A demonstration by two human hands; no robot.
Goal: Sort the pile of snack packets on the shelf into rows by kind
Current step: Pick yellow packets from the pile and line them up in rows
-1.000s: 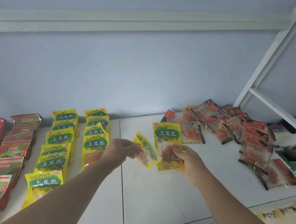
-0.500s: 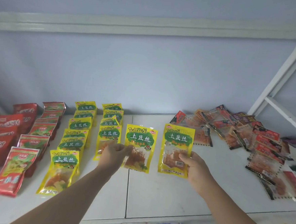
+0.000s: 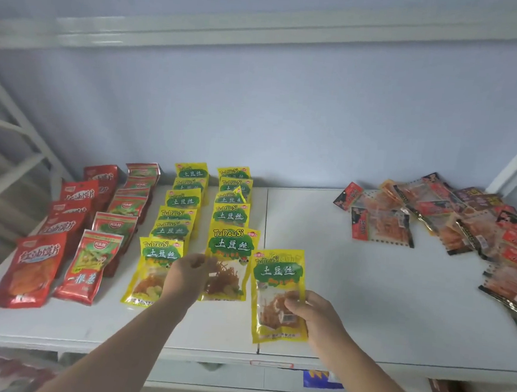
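Yellow packet (image 3: 278, 292) between right-hand fingers (image 3: 297, 305), thumb on front

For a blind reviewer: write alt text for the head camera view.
Two bare hands each hold a yellow packet: the left hand at the front of the second yellow row, the right hand beside it. Red packets form rows at left; an unsorted pile lies at right on the white shelf.

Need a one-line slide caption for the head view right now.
Left hand sets a yellow packet at its row's front; right hand holds another yellow packet; unsorted pile waits right.
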